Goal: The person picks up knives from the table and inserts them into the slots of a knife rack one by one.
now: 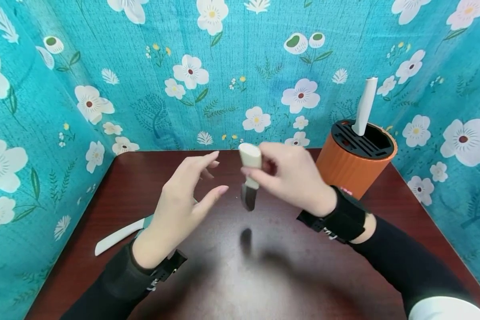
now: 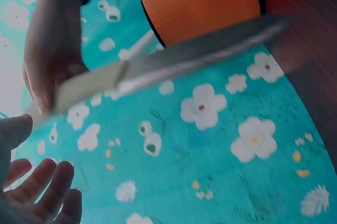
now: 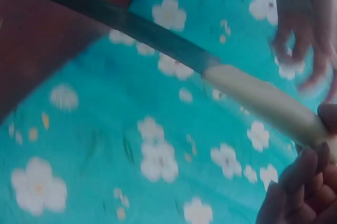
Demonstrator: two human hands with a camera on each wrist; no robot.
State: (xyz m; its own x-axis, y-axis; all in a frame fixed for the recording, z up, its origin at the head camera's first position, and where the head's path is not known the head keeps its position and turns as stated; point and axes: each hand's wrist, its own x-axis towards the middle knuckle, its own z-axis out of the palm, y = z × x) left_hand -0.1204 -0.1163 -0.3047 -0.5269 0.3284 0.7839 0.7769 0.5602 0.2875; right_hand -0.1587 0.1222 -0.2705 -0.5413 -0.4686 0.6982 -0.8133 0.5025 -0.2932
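Clock directions run from the middle of the tabletop (image 1: 272, 293), a glossy dark red-brown, as the head camera sees it. Nearest are two black sleeves (image 1: 416, 266), coming in from 8 and 4 o'clock, the right one crossed by a white band (image 1: 446, 309). Black straps (image 1: 346, 218) circle both wrists. At 9 o'clock a white loose handle (image 1: 120, 236) lies on the tabletop, a teal part joined to it and running behind the left hand.

The hands are well apart. The left hand (image 1: 178, 204), at 10 o'clock, holds nothing, its thumb spread from loosely bent fingers. At 12 o'clock is the knife (image 1: 250, 156), raised above the tabletop, its cream handle up and its blade slanting down over a dark shadow. The right hand (image 1: 294, 178), at 1 o'clock, pinches that handle between thumb and fingers.

Farther off, at 2 o'clock, stands an orange block (image 1: 352, 171) with a black slotted top; one white upright handle (image 1: 366, 106) rises from it. Behind everything hangs turquoise flowered cloth (image 1: 144, 66).
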